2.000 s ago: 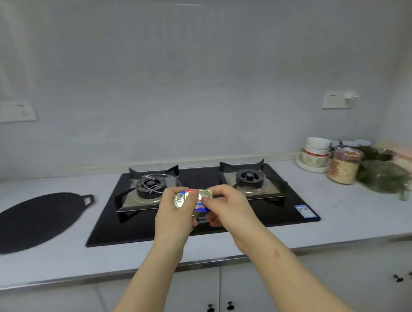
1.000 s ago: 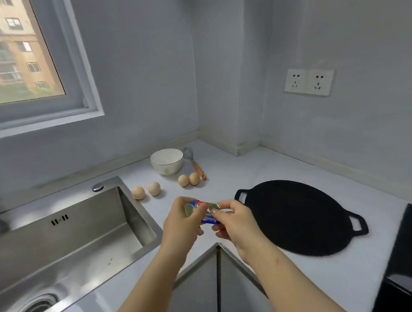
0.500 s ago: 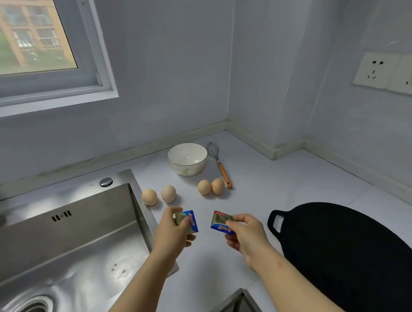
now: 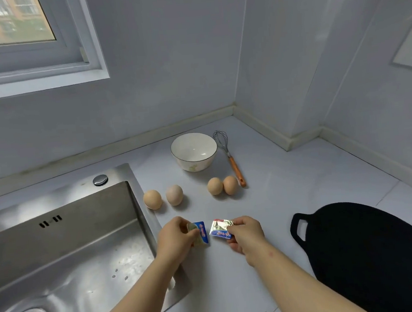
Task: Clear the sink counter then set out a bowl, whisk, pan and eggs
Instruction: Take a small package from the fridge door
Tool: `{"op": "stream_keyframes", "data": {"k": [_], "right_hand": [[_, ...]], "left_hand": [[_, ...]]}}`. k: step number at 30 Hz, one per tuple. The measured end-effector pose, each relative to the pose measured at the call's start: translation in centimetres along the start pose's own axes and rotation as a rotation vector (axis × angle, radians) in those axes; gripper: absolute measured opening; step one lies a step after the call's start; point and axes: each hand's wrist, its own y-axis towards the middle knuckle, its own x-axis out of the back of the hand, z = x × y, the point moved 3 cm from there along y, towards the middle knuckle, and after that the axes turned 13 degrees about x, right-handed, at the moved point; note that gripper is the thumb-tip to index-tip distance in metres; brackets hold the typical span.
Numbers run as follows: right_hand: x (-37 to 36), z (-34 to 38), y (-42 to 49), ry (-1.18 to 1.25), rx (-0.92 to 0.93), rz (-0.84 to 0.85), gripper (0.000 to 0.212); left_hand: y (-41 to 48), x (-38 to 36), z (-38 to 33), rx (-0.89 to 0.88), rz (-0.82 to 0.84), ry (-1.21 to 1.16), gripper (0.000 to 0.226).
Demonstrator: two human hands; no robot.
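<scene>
Left hand (image 4: 176, 236) pinched a crumpled blue-and-silver foil packet (image 4: 201, 233); right hand (image 4: 246, 233) pinched a second packet (image 4: 219, 230), over the counter (image 4: 291, 193) by the sink (image 4: 144, 219)'s right rim.

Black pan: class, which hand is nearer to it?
Right. The right hand, pinching a packet, is left of the black pan; the left hand, pinching the other packet, is farther left, by the sink.
</scene>
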Motion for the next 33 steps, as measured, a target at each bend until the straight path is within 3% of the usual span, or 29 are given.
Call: {"op": "stream_keyframes", "data": {"k": [8,14,28,33], "right_hand": [[0.1,-0.3,1.3,0.015,-0.052,0.040,0.012],[0.1,-0.3,1.9,-0.034,-0.046,0.046,0.006],[-0.1,0.5,1.8,-0.112,-0.067,0.156,0.028],[0.3,0.3,1.4,-0.073,-0.078,0.155,0.022]], "left_hand": [[1.1,-0.1,-0.3,0.002,0.003,0.133,0.006],[1.2,-0.4,-0.5,-0.002,0.007,0.086,0.010],[0.9,-0.8,-0.4,-0.011,-0.069,0.082,0.022],[0.7,-0.7,-0.2,-0.013,-0.107,0.057,0.026]]}}
